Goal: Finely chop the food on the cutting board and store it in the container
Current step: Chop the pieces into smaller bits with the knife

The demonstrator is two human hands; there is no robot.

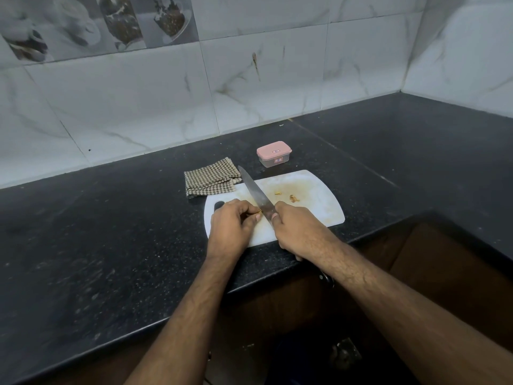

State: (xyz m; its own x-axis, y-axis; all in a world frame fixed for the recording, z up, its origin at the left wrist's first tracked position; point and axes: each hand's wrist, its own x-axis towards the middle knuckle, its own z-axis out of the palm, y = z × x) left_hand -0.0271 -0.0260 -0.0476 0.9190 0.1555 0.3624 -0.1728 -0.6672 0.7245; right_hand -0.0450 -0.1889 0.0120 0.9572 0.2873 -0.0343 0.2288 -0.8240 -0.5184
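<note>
A white cutting board (pixel 319 209) lies on the black counter near its front edge. My right hand (pixel 298 232) grips the handle of a long knife (pixel 255 194), whose blade points away to the upper left over the board. My left hand (pixel 233 222) pinches a small yellowish piece of food (pixel 259 211) right against the blade. Two more small food scraps (pixel 294 198) lie on the board to the right of the blade. Behind the board stands a small clear container (pixel 274 156) with its pink lid on.
A folded checked cloth (pixel 211 180) lies at the board's far left corner, under the knife tip. The black counter (pixel 111 232) runs left and wraps round to the right; tiled walls stand behind it. Below the front edge is a dark cabinet space.
</note>
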